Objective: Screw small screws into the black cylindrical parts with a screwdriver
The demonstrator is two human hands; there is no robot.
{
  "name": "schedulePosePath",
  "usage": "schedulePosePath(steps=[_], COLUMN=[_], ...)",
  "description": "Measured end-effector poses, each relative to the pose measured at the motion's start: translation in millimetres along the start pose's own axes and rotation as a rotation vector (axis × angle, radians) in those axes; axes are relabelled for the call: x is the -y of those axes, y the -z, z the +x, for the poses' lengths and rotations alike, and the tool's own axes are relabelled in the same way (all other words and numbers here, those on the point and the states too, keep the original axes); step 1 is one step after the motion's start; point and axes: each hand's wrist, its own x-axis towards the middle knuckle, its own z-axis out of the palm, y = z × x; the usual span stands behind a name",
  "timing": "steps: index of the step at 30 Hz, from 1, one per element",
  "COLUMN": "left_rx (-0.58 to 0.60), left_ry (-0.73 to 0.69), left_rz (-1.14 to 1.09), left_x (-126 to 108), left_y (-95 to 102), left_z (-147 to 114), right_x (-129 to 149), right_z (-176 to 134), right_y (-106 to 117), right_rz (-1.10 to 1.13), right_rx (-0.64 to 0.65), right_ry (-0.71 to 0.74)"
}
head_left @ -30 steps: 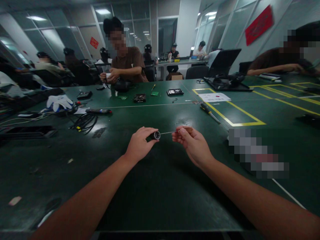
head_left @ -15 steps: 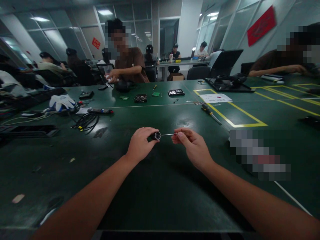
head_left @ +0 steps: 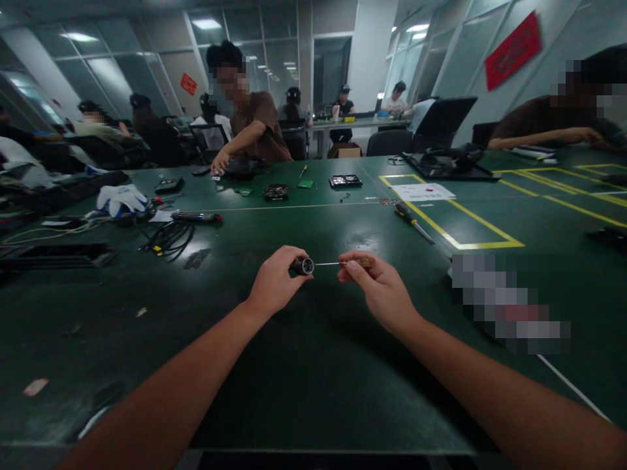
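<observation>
My left hand (head_left: 279, 277) is closed around a small dark cylinder (head_left: 307, 266), whose round open end with a pale rim faces the camera. My right hand (head_left: 379, 284) grips a thin screwdriver (head_left: 327, 264) by its brownish handle. The metal shaft points left and its tip meets the rim area of the cylinder; whether it is inside cannot be made out. Both hands are held above the green table (head_left: 313, 365), and the inside of the cylinder shows too small to make out.
A larger screwdriver (head_left: 414, 222) lies to the right, beyond a blurred-out object (head_left: 504, 303). Left are coiled black cable (head_left: 171, 241), white gloves (head_left: 121, 201) and a black pen-shaped tool (head_left: 196, 218). Several drives and boards lie farther back, near a co-worker (head_left: 257, 124).
My right hand has turned slightly, so more of the screwdriver's handle shows. The cylinder has shifted slightly left. Across the table, the co-worker has lowered a hand to the tabletop.
</observation>
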Motion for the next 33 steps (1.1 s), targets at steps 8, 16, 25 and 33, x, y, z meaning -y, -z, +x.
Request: schedulePosePath(steps=[8, 16, 25, 33], left_rx=[0.008, 0.015, 0.025, 0.11], left_ry=[0.008, -0.015, -0.033, -0.04], left_rz=[-0.006, -0.006, -0.018, -0.029], left_x=[1, 3, 6, 4], left_y=[-1.3, -2.5, -4.4, -6.5], left_z=[0, 0, -1, -2], right_x=[1, -4, -4, 5], right_z=[0, 2, 1, 4], right_y=[0, 2, 0, -3], right_rz=[0.027, 0.046, 0.141, 0.18], right_rx=[-0.002, -0.016, -0.024, -0.162], right_ry=[-0.004, 0.015, -0.016, -0.127])
